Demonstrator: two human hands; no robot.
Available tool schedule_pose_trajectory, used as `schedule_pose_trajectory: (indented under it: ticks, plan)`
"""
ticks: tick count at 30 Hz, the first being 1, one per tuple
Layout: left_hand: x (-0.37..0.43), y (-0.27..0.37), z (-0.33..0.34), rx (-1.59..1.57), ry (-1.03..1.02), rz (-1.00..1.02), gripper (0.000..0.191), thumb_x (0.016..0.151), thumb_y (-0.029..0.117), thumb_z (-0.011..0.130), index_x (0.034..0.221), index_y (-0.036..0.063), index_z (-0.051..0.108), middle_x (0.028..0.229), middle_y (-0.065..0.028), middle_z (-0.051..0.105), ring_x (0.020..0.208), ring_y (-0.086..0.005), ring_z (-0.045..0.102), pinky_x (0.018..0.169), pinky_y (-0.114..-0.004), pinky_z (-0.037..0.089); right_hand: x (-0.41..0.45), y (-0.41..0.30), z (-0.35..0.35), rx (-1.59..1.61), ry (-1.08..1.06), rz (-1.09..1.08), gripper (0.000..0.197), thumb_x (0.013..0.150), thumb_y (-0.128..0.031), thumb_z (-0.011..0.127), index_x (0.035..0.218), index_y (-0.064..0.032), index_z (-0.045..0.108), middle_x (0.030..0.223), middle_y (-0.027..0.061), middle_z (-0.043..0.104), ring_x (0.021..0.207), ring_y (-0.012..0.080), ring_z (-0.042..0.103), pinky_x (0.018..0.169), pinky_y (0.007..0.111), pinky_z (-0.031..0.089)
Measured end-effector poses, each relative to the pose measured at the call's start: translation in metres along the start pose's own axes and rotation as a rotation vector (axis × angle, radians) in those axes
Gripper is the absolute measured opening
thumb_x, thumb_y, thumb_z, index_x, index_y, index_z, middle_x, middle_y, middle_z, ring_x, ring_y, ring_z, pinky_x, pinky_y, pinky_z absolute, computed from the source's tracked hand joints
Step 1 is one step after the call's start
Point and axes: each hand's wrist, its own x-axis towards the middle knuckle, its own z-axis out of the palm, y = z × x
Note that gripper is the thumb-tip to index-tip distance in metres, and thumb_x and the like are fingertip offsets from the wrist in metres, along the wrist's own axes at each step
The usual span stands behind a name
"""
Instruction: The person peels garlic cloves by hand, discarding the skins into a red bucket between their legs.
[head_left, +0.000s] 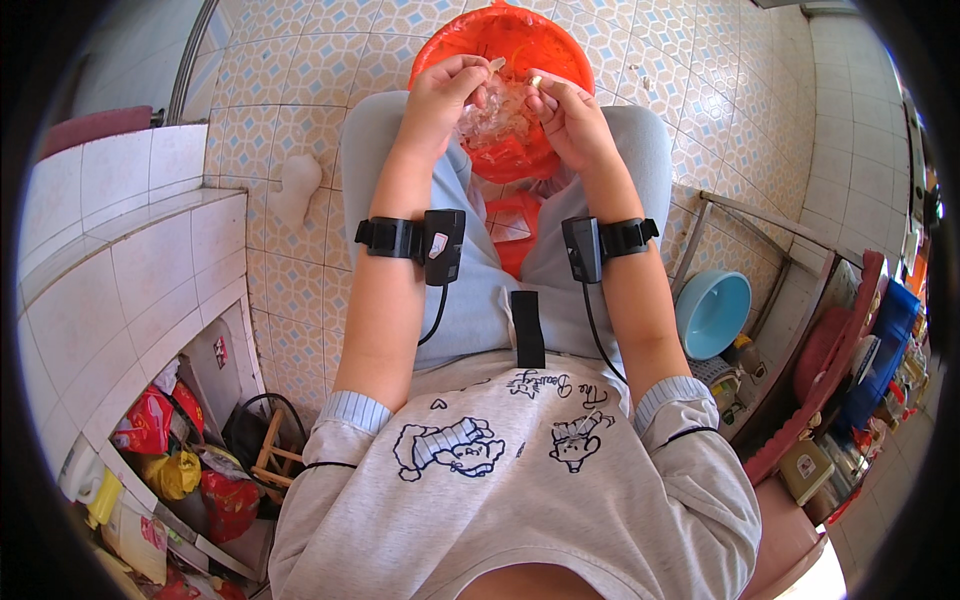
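Note:
An orange-red bin (431, 46), lined with a plastic bag, stands on the floor between my knees. Crumpled clear plastic (491, 116) and other scraps lie in it. Above its left part, my left hand (456, 81) pinches a small translucent yellowish piece (496, 65) between thumb and fingers. My right hand (561, 105) is above the right part, with a small pale yellow-green piece (535, 80) between thumb and forefinger. The hands are apart. What exactly the two small pieces are cannot be told.
A white plastic bag (298, 186) lies on the tiled floor at the left. Bags and a small wooden stool (279, 454) fill a tiled recess at lower left. To the right are a light blue basin (712, 315), a metal frame (776, 225) and a cluttered shelf with a red edge (821, 390).

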Motion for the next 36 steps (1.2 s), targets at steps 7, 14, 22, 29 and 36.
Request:
schedule_pose_trajectory:
  ticks: [7,14,22,29,36]
  plan:
    - [0.003,-0.008,-0.001,0.176,0.056,0.013,0.013,0.079,0.012,0.051,0.081,0.0001,0.057,0.065,0.0002,0.052,0.058,-0.0062,0.047,0.058,-0.019,0.038,-0.003,0.001,0.007,-0.035,-0.031,-0.036,0.021,0.083,-0.002,0.049,0.102,0.0059,0.053,0.094,0.0117,0.058,0.084,0.0167,0.058,0.077,0.024,0.048]
    - [0.004,-0.013,0.004,0.342,0.127,-0.01,0.013,0.078,0.014,0.053,0.08,0.0021,0.058,0.069,0.0014,0.054,0.06,-0.0049,0.047,0.056,-0.019,0.039,-0.003,0.001,0.006,-0.077,-0.059,-0.052,0.02,0.081,0.0,0.051,0.1,0.006,0.053,0.096,0.0121,0.058,0.088,0.0181,0.057,0.081,0.026,0.047]
    - [0.005,-0.015,0.004,0.268,0.077,0.039,0.016,0.076,0.015,0.063,0.078,0.0003,0.057,0.067,0.0008,0.055,0.057,-0.0034,0.047,0.052,-0.017,0.038,-0.003,0.004,0.009,-0.09,-0.06,-0.1,0.022,0.08,0.001,0.052,0.102,0.0057,0.052,0.097,0.0123,0.057,0.09,0.0193,0.057,0.082,0.028,0.046]
    - [0.004,-0.015,0.005,0.313,0.037,0.04,0.012,0.077,0.013,0.061,0.082,0.0029,0.058,0.074,0.0006,0.056,0.064,-0.0044,0.049,0.057,-0.017,0.038,-0.004,0.007,0.011,-0.227,-0.042,-0.19,0.024,0.078,0.0,0.056,0.102,0.0053,0.053,0.096,0.0115,0.058,0.089,0.0178,0.058,0.081,0.027,0.046]
    - [0.004,-0.012,0.006,0.214,0.002,-0.08,0.016,0.076,0.013,0.06,0.088,0.0022,0.06,0.08,-0.0003,0.059,0.066,-0.0057,0.05,0.059,-0.019,0.039,-0.003,0.007,0.011,-0.241,-0.03,-0.23,0.024,0.078,0.0,0.056,0.102,0.0048,0.054,0.095,0.0118,0.059,0.087,0.0173,0.058,0.078,0.026,0.048]
